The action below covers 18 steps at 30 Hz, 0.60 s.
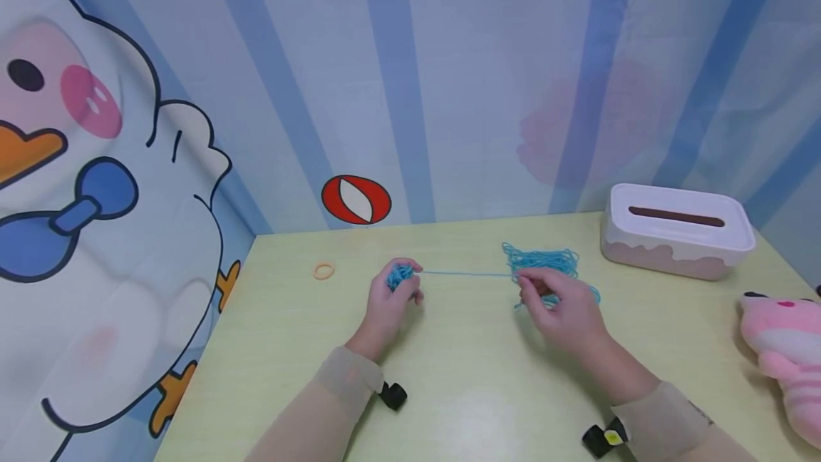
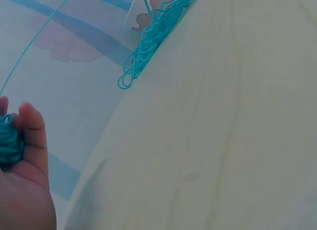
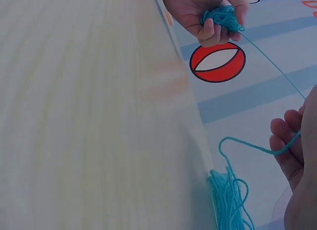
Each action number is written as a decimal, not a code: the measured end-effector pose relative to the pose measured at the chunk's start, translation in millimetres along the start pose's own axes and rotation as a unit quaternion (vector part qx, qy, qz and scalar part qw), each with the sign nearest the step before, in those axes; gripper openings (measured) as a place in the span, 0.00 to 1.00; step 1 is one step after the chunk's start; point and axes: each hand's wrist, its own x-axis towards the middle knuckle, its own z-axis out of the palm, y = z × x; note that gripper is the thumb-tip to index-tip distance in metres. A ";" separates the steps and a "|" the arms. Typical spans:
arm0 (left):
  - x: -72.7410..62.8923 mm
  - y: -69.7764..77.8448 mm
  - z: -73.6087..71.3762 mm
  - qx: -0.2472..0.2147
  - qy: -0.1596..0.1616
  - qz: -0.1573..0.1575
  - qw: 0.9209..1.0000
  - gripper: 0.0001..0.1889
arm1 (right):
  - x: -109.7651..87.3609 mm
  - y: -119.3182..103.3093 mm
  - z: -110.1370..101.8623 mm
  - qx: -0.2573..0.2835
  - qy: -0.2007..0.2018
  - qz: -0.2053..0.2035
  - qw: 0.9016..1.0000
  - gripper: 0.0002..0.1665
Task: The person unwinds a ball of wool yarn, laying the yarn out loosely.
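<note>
A bundle of teal yarn sits in my left hand, whose fingers and thumb curl round it. From that bundle a single strand runs taut to my right hand, which pinches it between thumb and fingertips. A loose pile of the same yarn lies on the table behind the right hand and is partly hidden by it. In the right wrist view, a slack length of yarn passes from the right hand down to the pile.
A pale wooden ring lies on the table left of the left hand. At the back right stands a white and pink tissue box. A pink plush toy rests at the right edge. Behind the table hangs a printed striped cloth.
</note>
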 end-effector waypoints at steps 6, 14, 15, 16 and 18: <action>-0.5 0.2 1.2 -0.030 -0.022 0.010 0.999 0.12 | 1.7 1.4 -3.3 0.016 0.022 -0.020 0.999 0.13; -1.9 0.2 -0.8 -0.014 -0.007 0.027 1.000 0.13 | -0.7 6.1 -19.0 0.001 0.023 0.022 0.999 0.12; -2.1 0.1 -1.3 -0.008 -0.006 0.029 1.000 0.11 | -1.2 6.9 -21.6 -0.002 0.022 0.032 0.999 0.12; -2.3 -0.2 -1.9 -0.003 -0.006 0.031 0.999 0.10 | -1.5 7.8 -24.3 -0.004 0.022 0.041 0.999 0.12; -2.0 -1.0 -3.0 0.002 -0.010 0.037 0.999 0.10 | -2.4 9.6 -29.3 -0.008 0.022 0.059 0.998 0.12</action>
